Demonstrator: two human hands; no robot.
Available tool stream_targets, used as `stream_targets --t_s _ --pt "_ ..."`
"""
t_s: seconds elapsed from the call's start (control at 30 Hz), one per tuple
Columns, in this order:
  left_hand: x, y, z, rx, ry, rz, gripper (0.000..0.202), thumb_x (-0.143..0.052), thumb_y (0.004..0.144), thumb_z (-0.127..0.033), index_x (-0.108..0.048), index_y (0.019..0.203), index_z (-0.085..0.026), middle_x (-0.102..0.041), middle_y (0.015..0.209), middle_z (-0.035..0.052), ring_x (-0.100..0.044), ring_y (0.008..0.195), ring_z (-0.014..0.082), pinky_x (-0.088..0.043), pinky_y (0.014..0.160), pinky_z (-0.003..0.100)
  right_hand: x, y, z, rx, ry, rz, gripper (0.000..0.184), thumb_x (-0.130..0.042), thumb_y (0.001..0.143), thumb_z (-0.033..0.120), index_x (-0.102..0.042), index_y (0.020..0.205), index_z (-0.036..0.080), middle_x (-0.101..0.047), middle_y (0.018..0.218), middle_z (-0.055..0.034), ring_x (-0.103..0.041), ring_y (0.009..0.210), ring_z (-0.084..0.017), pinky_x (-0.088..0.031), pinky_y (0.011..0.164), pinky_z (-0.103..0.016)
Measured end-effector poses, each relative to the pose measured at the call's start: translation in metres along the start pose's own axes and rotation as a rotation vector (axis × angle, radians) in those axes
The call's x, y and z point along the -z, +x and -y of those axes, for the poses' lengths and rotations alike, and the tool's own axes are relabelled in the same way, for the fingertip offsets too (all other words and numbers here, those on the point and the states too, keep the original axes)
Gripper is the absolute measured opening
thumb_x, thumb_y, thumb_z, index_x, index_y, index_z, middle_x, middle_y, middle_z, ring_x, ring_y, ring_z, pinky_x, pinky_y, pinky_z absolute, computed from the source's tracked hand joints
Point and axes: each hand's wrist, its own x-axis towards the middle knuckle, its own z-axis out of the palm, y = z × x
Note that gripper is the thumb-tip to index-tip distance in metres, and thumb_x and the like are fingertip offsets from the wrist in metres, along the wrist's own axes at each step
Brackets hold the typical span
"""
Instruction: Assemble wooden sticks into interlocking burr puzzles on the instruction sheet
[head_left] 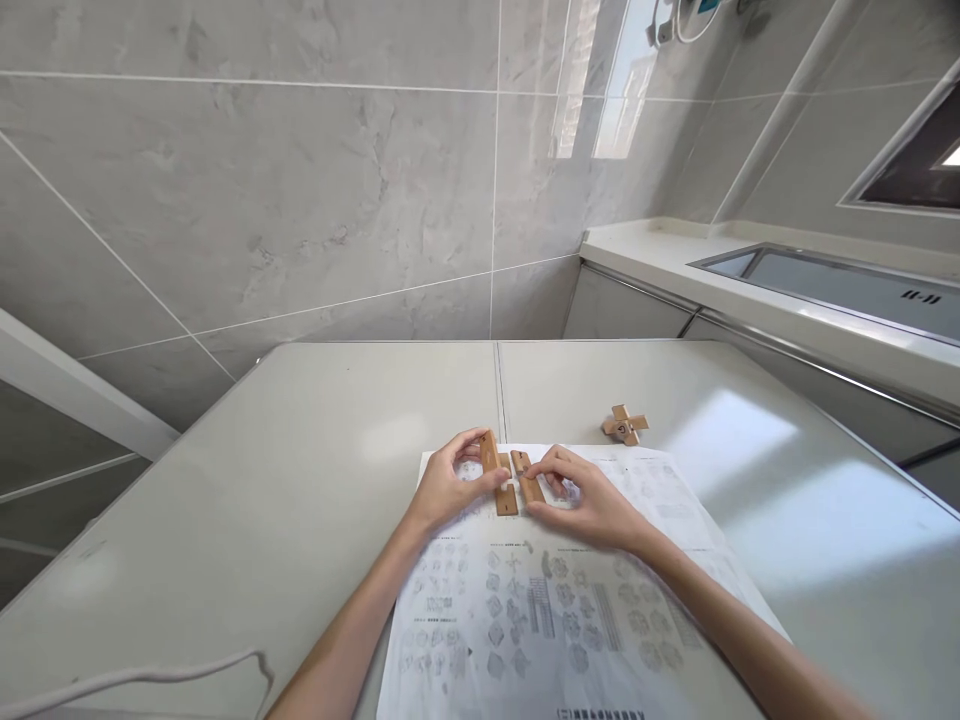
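My left hand [456,482] grips a wooden puzzle piece [490,453], holding it tilted between thumb and fingers above the paper. Close to its right, my right hand [574,490] pinches a second notched wooden bar [531,485] by its long sides. Between the two hands another wooden piece [507,502] lies on the printed sheet [540,640], partly hidden by the left thumb. Beyond the sheet's far edge sits an assembled cross-shaped wooden puzzle [625,425] with a dark mark on it.
The sheet, printed with puzzle drawings, lies on a pale table [300,500] with a seam [501,390]. A white cable [150,675] runs at the lower left. A counter [787,280] with a sink [847,285] stands right, and a tiled wall [300,200] rises behind.
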Motion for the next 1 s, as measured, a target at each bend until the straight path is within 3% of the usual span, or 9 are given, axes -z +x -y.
stream_targets --t_s 0.2,0.33,0.57,0.77,1.0 --pt "-0.012 0.000 0.001 0.071 -0.468 0.044 0.068 -0.061 0.091 -0.070 -0.070 0.129 -0.015 -0.069 0.137 0.0171 -0.070 0.115 0.0284 -0.047 0.113 0.047 0.005 -0.001 0.001 -0.018 0.367 0.069 0.024 -0.077 0.088 0.046 -0.075 0.106 0.030 -0.055 0.094 -0.0035 -0.051 0.081 -0.021 -0.045 0.079 -0.037" --pt "-0.015 0.000 0.001 0.097 -0.641 0.122 0.069 -0.050 0.096 -0.072 -0.075 0.120 -0.012 -0.072 0.132 0.0190 -0.070 0.116 0.0313 -0.051 0.108 0.046 0.004 -0.003 0.000 -0.019 0.476 0.108 0.030 -0.080 0.086 0.049 -0.076 0.107 0.028 -0.054 0.096 -0.0036 -0.048 0.080 -0.020 -0.044 0.078 -0.035" --pt "-0.015 -0.003 -0.003 0.118 -0.564 0.216 0.067 -0.055 0.096 -0.069 -0.076 0.122 -0.012 -0.074 0.128 0.0180 -0.069 0.116 0.0305 -0.049 0.108 0.043 0.001 -0.004 -0.005 0.059 0.523 0.117 0.033 -0.083 0.083 0.048 -0.077 0.108 0.027 -0.051 0.093 -0.0028 -0.048 0.082 -0.019 -0.045 0.079 -0.034" --pt "-0.016 -0.004 -0.005 0.113 -0.536 0.285 0.070 -0.053 0.096 -0.072 -0.075 0.122 -0.011 -0.074 0.124 0.0189 -0.072 0.100 0.0277 -0.054 0.098 0.043 0.002 -0.004 -0.004 0.090 0.552 0.121 0.034 -0.084 0.083 0.048 -0.077 0.108 0.027 -0.051 0.094 -0.0033 -0.047 0.081 -0.018 -0.046 0.077 -0.034" --pt "-0.017 -0.004 -0.005 0.110 -0.541 0.370 0.070 -0.054 0.095 -0.071 -0.076 0.122 -0.010 -0.076 0.105 0.0169 -0.073 0.097 0.0287 -0.058 0.092 0.044 0.003 -0.005 -0.003 0.111 0.573 0.150 0.032 -0.086 0.082 0.042 -0.077 0.110 0.028 -0.052 0.095 -0.0030 -0.048 0.081 -0.018 -0.047 0.078 -0.034"
